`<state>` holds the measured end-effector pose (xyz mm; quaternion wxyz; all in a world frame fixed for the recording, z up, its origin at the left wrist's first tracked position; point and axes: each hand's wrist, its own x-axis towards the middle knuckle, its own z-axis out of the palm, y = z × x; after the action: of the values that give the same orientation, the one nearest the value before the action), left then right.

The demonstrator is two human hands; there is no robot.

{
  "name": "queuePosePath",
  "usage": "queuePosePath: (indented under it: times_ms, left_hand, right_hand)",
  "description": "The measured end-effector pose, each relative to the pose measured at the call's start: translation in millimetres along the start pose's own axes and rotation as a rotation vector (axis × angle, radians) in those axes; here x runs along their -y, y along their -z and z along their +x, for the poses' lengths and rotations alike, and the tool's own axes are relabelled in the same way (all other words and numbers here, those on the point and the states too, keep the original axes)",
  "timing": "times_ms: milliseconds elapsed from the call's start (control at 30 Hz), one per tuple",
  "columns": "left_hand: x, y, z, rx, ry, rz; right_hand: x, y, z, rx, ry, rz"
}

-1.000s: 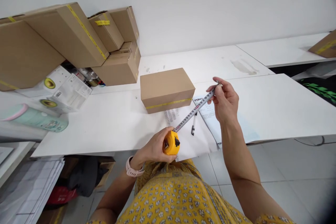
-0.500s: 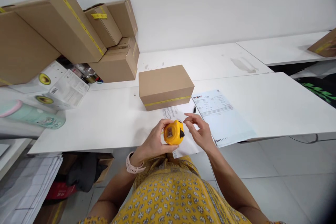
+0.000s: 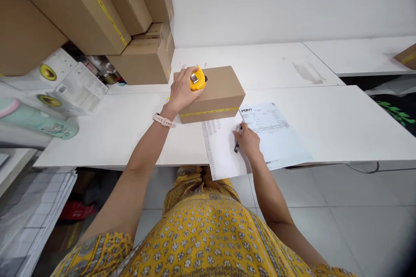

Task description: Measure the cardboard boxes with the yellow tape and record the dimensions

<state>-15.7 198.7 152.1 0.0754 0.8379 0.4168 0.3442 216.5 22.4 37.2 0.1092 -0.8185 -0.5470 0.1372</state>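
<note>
In the head view, the left hand [image 3: 182,88] held the tape [image 3: 199,81], fingers and thumb curled round its case, over the left end of the box [image 3: 222,82]; whether the case touched the top could not be told. The right hand [image 3: 249,142] bunched its fingers at the pen [image 3: 236,148], slanted over the white sheet [image 3: 222,158], near the blue sheet [image 3: 282,147]; whether they pinched it was hidden. Good handling, as judged, called for a light fingertip grip, flat sheets and a steady tape.
</note>
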Motion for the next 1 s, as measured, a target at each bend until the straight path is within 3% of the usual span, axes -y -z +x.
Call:
queuePosePath:
  times_ms: [100, 200, 300, 400, 500, 567, 633, 800, 867, 1000]
  left_hand:
    - [11, -9.6, 6, 0.071, 0.017, 0.004]
    - [10, -18.1, -12, -0.062, -0.032, 0.019]
    - [-8, -37.7, -62, -0.186, -0.147, -0.010]
    - [-36, -69.2, -130, -0.041, -0.199, -0.101]
    - [-58, -95.7, -182, 0.230, -0.131, -0.033]
    - [-66, -103.7, -199, 0.410, -0.117, 0.034]
    - [-69, -104.4, -204, 0.517, -0.114, 0.068]
    - [-69, -97.1, -198, 0.523, -0.079, 0.058]
    - [-69, -96.3, -197, 0.501, -0.068, 0.044]
    - [-69, -97.3, -199, 0.473, -0.061, 0.020]
  right_hand:
    - [-9, 2, 1, 0.001, 0.011, 0.080]
    - [-23, 5, -5, -0.012, 0.016, 0.544]
    - [-34, 12, -18, 0.091, 0.061, 1.183]
    - [-33, 17, -24, 0.179, 0.130, 1.453]
    - [-19, 12, -17, 0.161, 0.140, 1.417]
    - [-7, 3, -7, 0.133, 0.133, 1.342]
    - [5, -7, 6, 0.154, 0.126, 1.297]
    - [18, -27, 31, 0.331, 0.152, 1.284]
    - [17, -33, 35, 0.287, 0.165, 1.206]
    - [17, -38, 36, 0.064, 0.180, 1.033]
